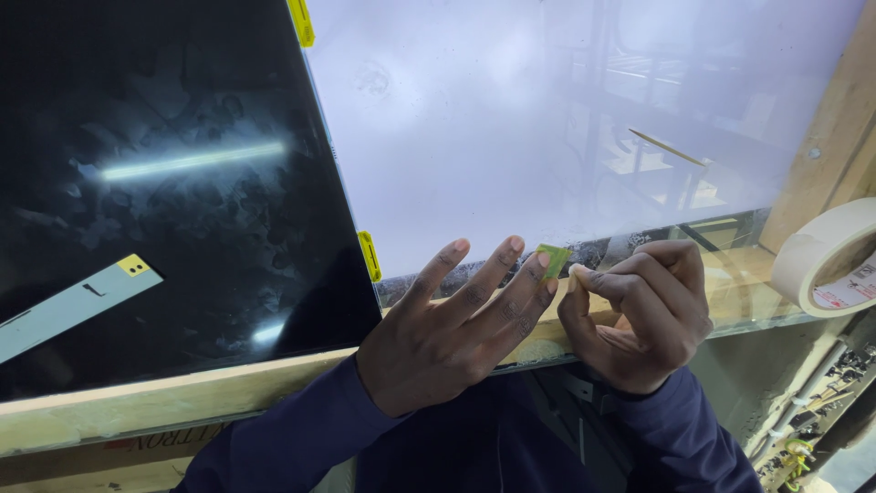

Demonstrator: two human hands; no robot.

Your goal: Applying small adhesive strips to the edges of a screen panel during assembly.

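My left hand (456, 319) rests with its fingers spread on the lower edge of a large pale glass panel (547, 119). A small green piece of tape (553, 258) sits at that hand's fingertips. My right hand (643, 306) is curled, its thumb and forefinger pinching the green piece from the right. Both wrists wear dark blue sleeves. The hands meet just above the wooden frame (182, 397) that carries the panels.
A dark glossy panel (155, 183) lies at the left, with a white strip (73, 306) on it. Yellow clips (369, 256) (302, 23) mark the seam between the panels. A roll of masking tape (830, 260) sits at the right by a wooden post (830, 137).
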